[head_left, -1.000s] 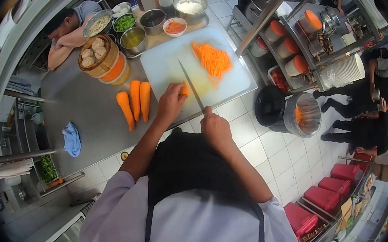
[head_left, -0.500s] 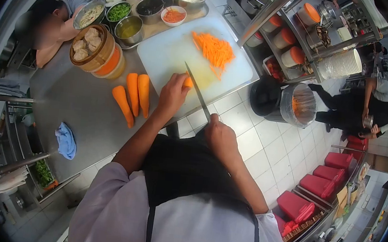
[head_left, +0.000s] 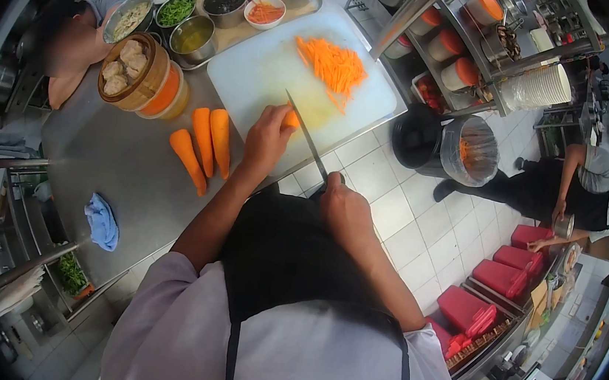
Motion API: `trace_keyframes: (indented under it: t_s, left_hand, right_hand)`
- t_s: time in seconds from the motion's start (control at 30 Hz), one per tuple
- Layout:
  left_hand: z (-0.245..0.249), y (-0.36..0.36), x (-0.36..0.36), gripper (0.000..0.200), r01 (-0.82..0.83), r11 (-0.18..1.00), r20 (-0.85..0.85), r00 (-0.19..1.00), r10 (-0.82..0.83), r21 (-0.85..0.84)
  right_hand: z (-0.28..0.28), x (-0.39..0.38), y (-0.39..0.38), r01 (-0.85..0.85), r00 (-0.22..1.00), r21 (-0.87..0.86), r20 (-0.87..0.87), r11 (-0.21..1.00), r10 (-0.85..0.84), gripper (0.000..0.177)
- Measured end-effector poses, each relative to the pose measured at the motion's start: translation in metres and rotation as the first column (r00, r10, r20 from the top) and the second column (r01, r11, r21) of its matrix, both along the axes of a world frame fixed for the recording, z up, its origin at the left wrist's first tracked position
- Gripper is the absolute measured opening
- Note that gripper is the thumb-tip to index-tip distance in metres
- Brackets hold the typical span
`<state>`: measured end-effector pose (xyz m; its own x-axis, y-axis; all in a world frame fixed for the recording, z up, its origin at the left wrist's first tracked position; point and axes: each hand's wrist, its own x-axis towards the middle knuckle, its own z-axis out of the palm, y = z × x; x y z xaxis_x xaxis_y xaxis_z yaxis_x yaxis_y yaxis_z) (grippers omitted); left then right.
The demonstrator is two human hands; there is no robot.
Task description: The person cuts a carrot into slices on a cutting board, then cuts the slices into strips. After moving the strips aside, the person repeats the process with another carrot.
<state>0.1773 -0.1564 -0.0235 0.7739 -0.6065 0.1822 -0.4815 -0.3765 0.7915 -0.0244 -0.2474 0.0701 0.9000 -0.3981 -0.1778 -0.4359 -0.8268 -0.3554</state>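
Observation:
My left hand [head_left: 268,139] is closed on a short orange carrot piece [head_left: 292,120] near the front edge of the white cutting board [head_left: 246,73]. In my right hand [head_left: 344,201] is the handle of a long knife [head_left: 308,136]; its blade lies right beside the carrot piece, pointing up and to the left. Thin carrot strips [head_left: 336,69] are heaped on the far right part of the board. Three whole carrots [head_left: 202,142] rest on the steel table [head_left: 145,188], left of my left hand.
A bamboo steamer [head_left: 138,76] with dumplings and several bowls [head_left: 197,41] stand beyond the board. A blue cloth [head_left: 101,222] lies at the left. Beyond the board's right edge is a lined bin [head_left: 469,152]. Other people are at far left and right.
The view has shifted slightly. The person at the right has moved toward the red containers. My hands keep their hold on the knife and the carrot piece.

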Motion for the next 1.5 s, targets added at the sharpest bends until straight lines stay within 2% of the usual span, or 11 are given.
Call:
trace_keyframes:
  t_s: [0.27, 0.47, 0.67, 0.77, 0.93, 0.97, 1.07, 1.17, 1.27, 1.37, 1.5]
  left_hand:
    - [-0.006, 0.000, 0.004, 0.043, -0.004, 1.000, -0.036, 0.999, 0.004, 0.010]
    - [0.002, 0.000, 0.004, 0.042, -0.004, 0.999, -0.074, 0.997, 0.008, 0.049]
    - [-0.001, 0.001, 0.005, 0.042, -0.002, 1.000, -0.093, 0.996, 0.004, 0.013]
    - [0.000, 0.002, 0.005, 0.042, -0.014, 1.000, -0.092, 0.996, 0.013, -0.020]
    - [0.002, 0.004, 0.006, 0.043, -0.027, 1.000, -0.167, 0.986, 0.028, 0.013]
    - [0.002, 0.004, 0.006, 0.043, -0.028, 1.000, -0.168, 0.985, 0.029, 0.010]
    - [0.002, 0.001, 0.002, 0.043, -0.007, 1.000, -0.016, 1.000, 0.007, 0.015]
    - [0.007, -0.001, -0.002, 0.042, -0.019, 0.999, -0.016, 1.000, 0.019, 0.051]
    - [0.011, -0.002, -0.003, 0.041, -0.021, 0.998, -0.029, 0.999, 0.023, 0.060]
    - [0.013, -0.004, -0.001, 0.042, -0.015, 0.996, -0.048, 0.999, 0.020, 0.092]
    - [0.008, -0.003, 0.003, 0.043, -0.027, 0.996, -0.059, 0.998, 0.032, 0.083]
  right_hand:
    - [-0.013, 0.011, -0.002, -0.009, 0.997, 0.014, -0.077, 1.000, 0.010, 0.013]
    - [-0.019, 0.027, -0.004, -0.030, 0.998, 0.038, -0.050, 0.999, 0.032, 0.011]
    - [-0.029, 0.053, -0.007, -0.048, 0.999, -0.004, -0.019, 0.999, 0.048, 0.011]
    - [-0.034, 0.063, -0.008, -0.062, 0.997, 0.000, -0.041, 0.998, 0.062, 0.022]
    - [-0.039, 0.068, -0.004, -0.055, 0.997, -0.011, -0.061, 0.998, 0.054, 0.020]
    - [-0.038, 0.067, -0.005, -0.051, 0.997, -0.012, -0.054, 0.999, 0.050, 0.020]
    - [-0.032, 0.057, -0.007, -0.038, 0.999, -0.050, -0.008, 0.998, 0.038, 0.013]
    - [-0.020, 0.042, -0.005, 0.004, 1.000, 0.033, -0.005, 0.999, -0.004, 0.021]
    - [-0.012, 0.027, -0.004, 0.006, 0.996, 0.017, -0.087, 1.000, -0.004, 0.022]
    - [-0.015, 0.026, -0.005, -0.067, 0.994, -0.045, -0.086, 0.997, 0.063, 0.020]
    - [-0.007, 0.047, -0.003, -0.021, 0.985, 0.024, -0.169, 0.999, 0.024, 0.012]
